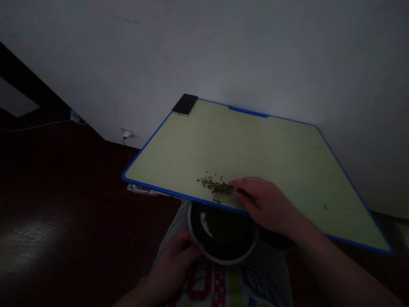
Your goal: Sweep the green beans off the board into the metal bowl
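Small greenish-brown beans [219, 187], which look like mung beans, lie in a loose heap near the front edge of a pale folding table [255, 149] with a blue rim. My right hand [268, 204] rests at the heap's right side, fingers curled together with the tips among the beans; whatever they pinch is hidden. Below the table edge, a round bowl [223, 261] with a pale rim and dark inside sits on my lap, holding a dark green mass. My left hand [179, 256] grips its left rim, thumb on top.
A dark phone [185, 104] lies at the table's far left corner. Behind the table stands a white wall [255, 51] with a plugged-in charger [128, 134]. A printed bag or cloth [220, 285] covers my lap. A small dark mark [325, 207] shows at right.
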`<control>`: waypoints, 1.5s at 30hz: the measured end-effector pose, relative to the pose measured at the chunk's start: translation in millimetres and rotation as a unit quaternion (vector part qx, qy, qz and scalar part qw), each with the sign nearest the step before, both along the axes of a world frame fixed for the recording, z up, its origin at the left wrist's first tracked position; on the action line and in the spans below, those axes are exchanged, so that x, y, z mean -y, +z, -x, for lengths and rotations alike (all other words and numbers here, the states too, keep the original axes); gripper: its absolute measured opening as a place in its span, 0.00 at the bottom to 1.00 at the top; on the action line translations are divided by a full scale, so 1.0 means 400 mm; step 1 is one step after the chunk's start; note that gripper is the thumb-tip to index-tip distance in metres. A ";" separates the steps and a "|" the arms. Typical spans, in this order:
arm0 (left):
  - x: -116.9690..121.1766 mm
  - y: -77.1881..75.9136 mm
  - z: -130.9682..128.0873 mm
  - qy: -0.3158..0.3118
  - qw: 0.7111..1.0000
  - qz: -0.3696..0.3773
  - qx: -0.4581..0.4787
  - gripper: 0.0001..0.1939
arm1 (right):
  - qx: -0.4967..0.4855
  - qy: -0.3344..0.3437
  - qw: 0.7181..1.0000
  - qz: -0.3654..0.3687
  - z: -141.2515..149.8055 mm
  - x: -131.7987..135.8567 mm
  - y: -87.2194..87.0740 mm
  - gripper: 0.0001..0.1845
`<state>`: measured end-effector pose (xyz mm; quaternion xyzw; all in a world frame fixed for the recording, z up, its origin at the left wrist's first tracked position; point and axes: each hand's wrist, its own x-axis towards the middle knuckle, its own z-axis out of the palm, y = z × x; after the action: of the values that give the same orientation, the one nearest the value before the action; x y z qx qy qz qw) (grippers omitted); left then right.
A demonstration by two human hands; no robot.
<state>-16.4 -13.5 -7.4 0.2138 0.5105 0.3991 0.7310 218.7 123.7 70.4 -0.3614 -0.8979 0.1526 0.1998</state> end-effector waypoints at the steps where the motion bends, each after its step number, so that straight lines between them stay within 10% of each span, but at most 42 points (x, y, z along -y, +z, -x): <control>1: 0.000 -0.001 0.000 0.001 1.000 0.002 0.001 0.11 | 0.000 0.002 1.000 0.003 0.000 -0.001 0.000 0.18; 45: 0.002 0.006 -0.010 -0.018 1.000 -0.015 -0.015 0.12 | 0.031 -0.092 0.994 -0.045 -0.094 0.037 0.005 0.19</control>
<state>-12.3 -14.4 -5.0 0.2400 0.5117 0.3905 0.7267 256.4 109.1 72.3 -0.4376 -0.8726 0.0814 0.2011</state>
